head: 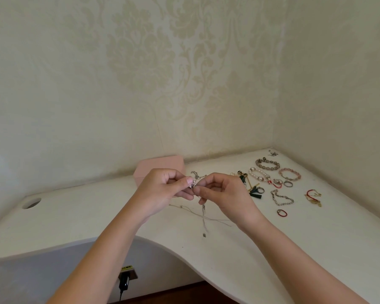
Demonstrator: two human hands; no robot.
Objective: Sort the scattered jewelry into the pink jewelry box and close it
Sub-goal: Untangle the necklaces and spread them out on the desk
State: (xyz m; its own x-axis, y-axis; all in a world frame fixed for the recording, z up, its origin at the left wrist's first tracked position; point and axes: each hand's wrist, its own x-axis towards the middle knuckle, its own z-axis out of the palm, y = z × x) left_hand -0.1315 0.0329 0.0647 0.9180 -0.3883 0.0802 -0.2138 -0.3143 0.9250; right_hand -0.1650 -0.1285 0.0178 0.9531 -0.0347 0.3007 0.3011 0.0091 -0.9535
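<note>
Above the white desk, my left hand [165,189] and my right hand [224,194] both pinch a thin silver necklace chain [203,208]; its ends hang down and trail across the desk. The pink jewelry box [162,164] stands behind my left hand against the wall, partly hidden; whether it is open I cannot tell. Scattered to the right lie a grey bead bracelet [267,164], a pearl bracelet [258,174], a pink bead bracelet [290,174], a silver chain bracelet [281,198], rings [287,183] and red cord pieces [313,195].
The white desk [272,249] fits into a wall corner at the right and has a curved front edge. A round cable hole [31,202] sits at the far left. Below the desk a black plug [124,281] hangs in a wall socket.
</note>
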